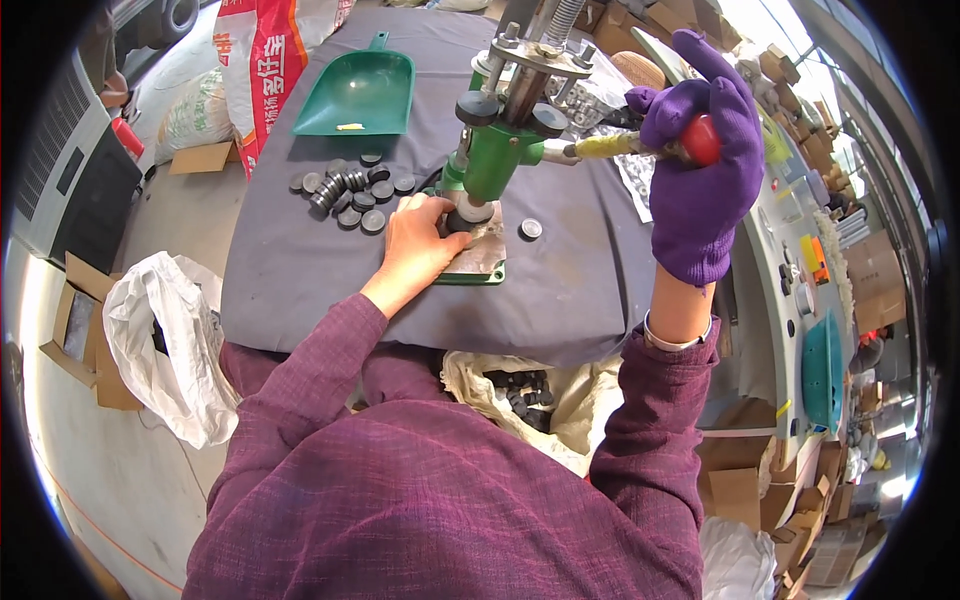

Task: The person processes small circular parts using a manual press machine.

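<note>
A green hand press point(492, 165) stands on the grey-covered table point(560, 310), its ram down over a bare metal base plate point(485, 256). My bare left hand point(415, 240) reaches in at the plate's left side, thumb and fingers around a round black cap point(459, 222) under the ram. In a purple knitted glove, my right hand point(705, 180) is wrapped round the red ball knob point(699, 141) of the press lever point(605, 145), with the index finger pointing up. One small disc point(530, 230) with a pale top lies right of the plate. Several black discs point(345, 192) lie in a loose pile to the left.
A green dustpan point(358, 92) rests at the table's back left, beside a red and white sack point(268, 75). Below the front edge, a pale sack point(580, 400) holds black pieces. A white plastic bag point(165, 345) stands at left. Another bench point(790, 260) runs along the right.
</note>
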`<state>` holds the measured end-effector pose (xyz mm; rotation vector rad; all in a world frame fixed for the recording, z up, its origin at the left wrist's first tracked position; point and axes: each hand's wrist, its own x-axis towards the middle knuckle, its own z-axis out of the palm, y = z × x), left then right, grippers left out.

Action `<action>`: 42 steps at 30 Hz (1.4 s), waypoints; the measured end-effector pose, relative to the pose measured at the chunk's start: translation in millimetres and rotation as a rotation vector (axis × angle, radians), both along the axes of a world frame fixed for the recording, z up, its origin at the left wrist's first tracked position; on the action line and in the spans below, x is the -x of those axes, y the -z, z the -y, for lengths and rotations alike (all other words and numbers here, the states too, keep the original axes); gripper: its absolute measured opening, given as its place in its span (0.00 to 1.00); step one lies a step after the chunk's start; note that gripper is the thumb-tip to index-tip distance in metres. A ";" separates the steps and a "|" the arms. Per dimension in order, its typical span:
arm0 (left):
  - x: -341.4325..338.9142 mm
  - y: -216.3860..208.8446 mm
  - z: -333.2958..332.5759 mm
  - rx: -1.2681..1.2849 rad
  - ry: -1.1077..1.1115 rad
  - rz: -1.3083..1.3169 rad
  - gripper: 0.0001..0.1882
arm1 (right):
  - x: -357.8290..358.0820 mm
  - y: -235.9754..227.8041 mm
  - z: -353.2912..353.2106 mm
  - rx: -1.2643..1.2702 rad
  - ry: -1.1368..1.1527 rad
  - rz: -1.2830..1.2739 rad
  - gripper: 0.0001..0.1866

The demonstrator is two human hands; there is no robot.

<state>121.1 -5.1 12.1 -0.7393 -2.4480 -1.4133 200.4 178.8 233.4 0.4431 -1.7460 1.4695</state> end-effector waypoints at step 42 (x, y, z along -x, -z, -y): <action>-2.2 6.7 54.8 0.007 0.000 -0.183 0.22 | -11.6 10.4 3.1 0.080 -0.065 0.003 0.26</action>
